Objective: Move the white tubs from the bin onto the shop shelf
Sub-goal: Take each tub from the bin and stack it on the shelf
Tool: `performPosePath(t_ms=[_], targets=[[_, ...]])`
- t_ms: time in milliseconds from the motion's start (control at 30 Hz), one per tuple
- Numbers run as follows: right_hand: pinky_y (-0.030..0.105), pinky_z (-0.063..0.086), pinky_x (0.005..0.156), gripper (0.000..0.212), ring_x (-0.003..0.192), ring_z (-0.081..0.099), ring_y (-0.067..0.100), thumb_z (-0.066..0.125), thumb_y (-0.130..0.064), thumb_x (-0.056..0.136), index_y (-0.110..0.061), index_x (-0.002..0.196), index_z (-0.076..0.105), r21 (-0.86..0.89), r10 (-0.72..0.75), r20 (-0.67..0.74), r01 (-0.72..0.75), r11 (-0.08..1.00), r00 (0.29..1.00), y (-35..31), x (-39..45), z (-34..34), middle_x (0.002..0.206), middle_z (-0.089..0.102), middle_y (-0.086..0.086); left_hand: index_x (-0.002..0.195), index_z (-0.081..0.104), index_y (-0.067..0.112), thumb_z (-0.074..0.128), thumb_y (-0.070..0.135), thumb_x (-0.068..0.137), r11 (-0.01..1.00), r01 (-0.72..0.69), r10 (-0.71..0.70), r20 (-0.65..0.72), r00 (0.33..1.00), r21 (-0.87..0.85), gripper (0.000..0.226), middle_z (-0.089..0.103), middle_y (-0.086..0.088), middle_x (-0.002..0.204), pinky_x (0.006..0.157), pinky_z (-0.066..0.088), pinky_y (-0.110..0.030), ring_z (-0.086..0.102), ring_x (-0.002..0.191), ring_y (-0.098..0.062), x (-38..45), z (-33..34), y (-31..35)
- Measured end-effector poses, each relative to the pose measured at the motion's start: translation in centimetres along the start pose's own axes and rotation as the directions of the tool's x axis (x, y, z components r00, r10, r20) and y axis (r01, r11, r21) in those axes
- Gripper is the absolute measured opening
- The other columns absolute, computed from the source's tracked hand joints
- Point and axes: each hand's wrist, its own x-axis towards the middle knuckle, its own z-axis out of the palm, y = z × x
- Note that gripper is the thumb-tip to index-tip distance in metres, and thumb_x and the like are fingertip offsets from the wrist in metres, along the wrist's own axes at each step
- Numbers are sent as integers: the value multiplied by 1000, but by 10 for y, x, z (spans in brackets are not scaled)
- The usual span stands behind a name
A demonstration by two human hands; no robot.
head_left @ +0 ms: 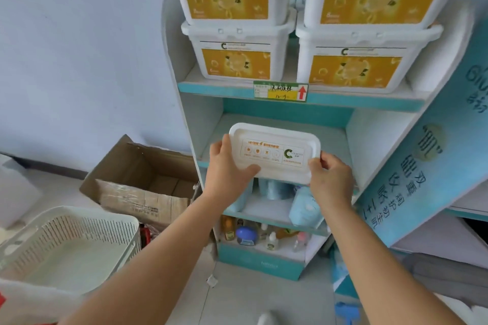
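I see both hands grasping one tub (274,152) at frame centre, left hand (227,166), right hand (330,177), shelf (369,103) behind, bin (79,221) lower left

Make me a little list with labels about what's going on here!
held thing: white tub, lid facing up
left hand: grips the tub's left end
right hand: grips the tub's right end
tub's place: at the front of the middle shelf
shelf above: four white tubs with yellow labels, stacked in twos
bin: lower left, no tubs visible inside
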Motion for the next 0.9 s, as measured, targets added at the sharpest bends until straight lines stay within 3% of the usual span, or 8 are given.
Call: performPosePath(t_ms=[100, 167, 367, 467, 567, 633, 767, 900], targets=[[38, 53, 68, 20, 81, 65, 29, 49, -24, 92, -15, 94, 67, 45, -32, 22, 31, 998, 999, -4, 23, 21, 89, 69, 4, 148, 21, 16, 74, 32, 78, 999, 7, -9, 45, 999, 46, 89, 33, -2, 141, 89, 36, -20, 45, 122, -18, 31, 0, -7], [41, 56, 76, 22, 86, 67, 28, 49, -25, 93, -17, 104, 66, 81, -47, 33, 44, 996, 998, -9, 38, 32, 97, 70, 3, 149, 20, 15, 72, 36, 80, 996, -16, 12, 39, 999, 84, 89, 34, -3, 144, 97, 38, -25, 44, 125, -19, 52, 1, -13], [24, 41, 77, 34, 91, 58, 19, 52, -19, 94, -15, 127, 58, 9, -163, 198, 164, 986, 967, -4, 56, 61, 102, 65, 1, 145, 35, 18, 63, 42, 86, 969, -37, 25, 51, 998, 243, 69, 32, -6, 150, 105, 38, -35, 41, 130, -25, 96, 14, -46], [25, 36, 92, 28, 118, 51, 27, 57, -16, 93, -14, 120, 66, -139, -401, 131, 417, 898, 907, 10, 55, 76, 129, 59, 10, 137, 49, 21, 55, 41, 92, 864, -180, 200, 6, 980, 471, 50, 31, -8, 152, 111, 31, -40, 29, 139, -29, 100, 22, -60], [32, 47, 91, 24, 108, 56, 31, 59, -17, 88, -13, 106, 73, -291, -687, 67, 672, 680, 724, 18, 59, 90, 120, 66, 8, 107, 71, 10, 65, 22, 81, 671, -460, 593, -49, 804, 581, 30, 67, -13, 116, 88, 53, -46, 60, 111, -35, 101, 34, -68], [37, 52, 88, 24, 98, 62, 30, 58, -17, 86, -12, 103, 74, -298, -732, 56, 712, 636, 678, 17, 63, 96, 108, 72, 5, 97, 74, 7, 72, 13, 74, 631, -514, 668, -69, 741, 581, 25, 72, -10, 98, 72, 58, -42, 68, 92, -33, 107, 39, -72], [38, 51, 86, 21, 88, 67, 31, 62, -9, 80, -10, 96, 76, -312, -758, 14, 723, 616, 652, 4, 83, 112, 98, 75, 6, 91, 73, 7, 72, 7, 74, 651, -482, 629, -62, 775, 587, 17, 73, -9, 92, 66, 59, -40, 68, 87, -33, 136, 44, -73], [30, 51, 63, 18, 78, 64, 31, 65, -2, 77, -9, 90, 75, -331, -760, 18, 721, 609, 649, -5, 109, 130, 87, 75, 7, 100, 71, 8, 67, 6, 82, 655, -439, 592, -57, 804, 615, 18, 71, -9, 100, 67, 56, -37, 64, 95, -33, 166, 44, -68]])
